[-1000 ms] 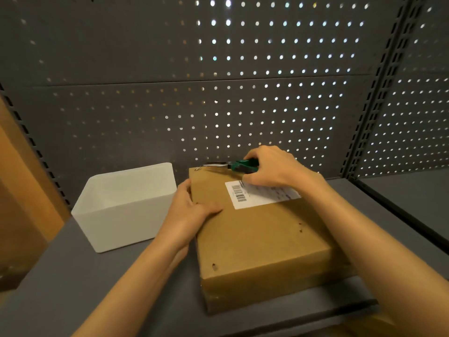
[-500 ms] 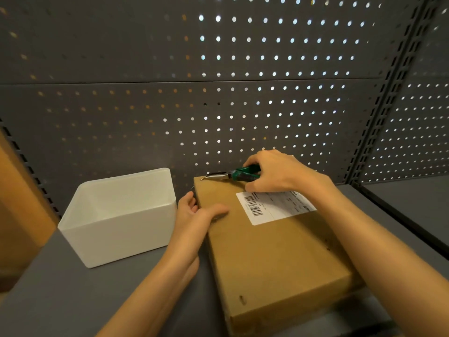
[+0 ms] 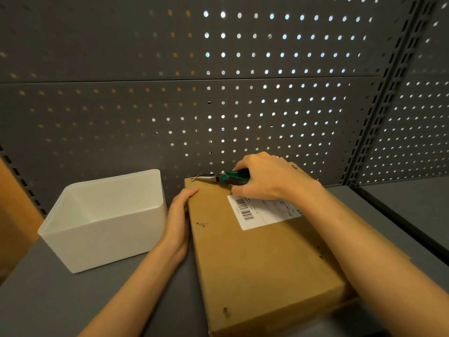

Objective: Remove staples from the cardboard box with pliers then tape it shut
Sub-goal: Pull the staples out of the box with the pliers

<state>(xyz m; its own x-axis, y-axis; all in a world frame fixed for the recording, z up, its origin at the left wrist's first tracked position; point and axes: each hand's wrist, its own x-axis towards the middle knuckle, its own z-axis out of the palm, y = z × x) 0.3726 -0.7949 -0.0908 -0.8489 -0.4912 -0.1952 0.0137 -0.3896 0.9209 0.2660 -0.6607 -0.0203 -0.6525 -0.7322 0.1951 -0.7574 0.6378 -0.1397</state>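
Swung further round on the grey shelf (image 3: 73, 302), the cardboard box (image 3: 262, 259) now brings its far-left corner staple (image 3: 194, 178) to the pliers (image 3: 228, 178) clenched in the right hand (image 3: 269, 178), while the left hand (image 3: 178, 215) lies flat against its side, so pulling looks imminent.

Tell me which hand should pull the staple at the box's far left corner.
Right. The right hand already holds the green-handled pliers, tips at that staple. The left hand is bracing the cardboard box.
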